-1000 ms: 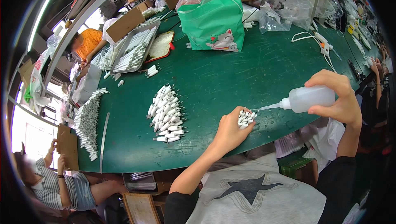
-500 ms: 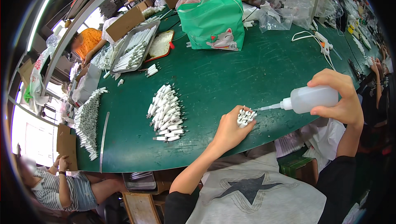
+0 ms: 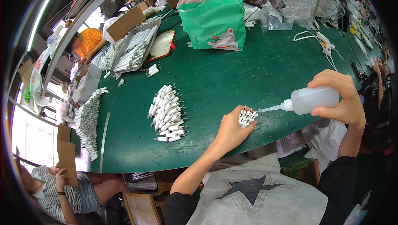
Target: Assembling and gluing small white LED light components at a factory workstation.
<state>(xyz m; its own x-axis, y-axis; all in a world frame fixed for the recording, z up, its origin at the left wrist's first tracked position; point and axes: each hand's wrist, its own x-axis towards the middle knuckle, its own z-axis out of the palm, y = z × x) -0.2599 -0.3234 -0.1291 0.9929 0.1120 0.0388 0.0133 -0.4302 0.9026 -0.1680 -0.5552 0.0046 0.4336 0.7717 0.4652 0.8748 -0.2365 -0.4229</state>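
Observation:
In my left hand (image 3: 230, 130), closed near the front edge of the green table, is a bundle of short white tubes (image 3: 247, 118), their open ends facing up. My right hand (image 3: 346, 96) grips a translucent white squeeze bottle (image 3: 314, 100), tilted on its side. Its thin nozzle points left, with the tip at the upper right of the bundle; whether it touches a tube I cannot tell. A heap of similar white pieces with dark tips (image 3: 168, 115) lies on the table to the left of my left hand.
A stacked row of white tubes (image 3: 89, 123) and a metal ruler (image 3: 105, 142) lie far left. Behind are a metal tray of white sticks (image 3: 137, 47), a green bag (image 3: 213, 22) and a white glue gun (image 3: 325, 42). A co-worker in stripes (image 3: 54, 187) sits at lower left, holding cardboard.
My hands, the bundle and the bottle stay almost still. At lower left, the co-worker has leaned and shifted a piece of cardboard downward.

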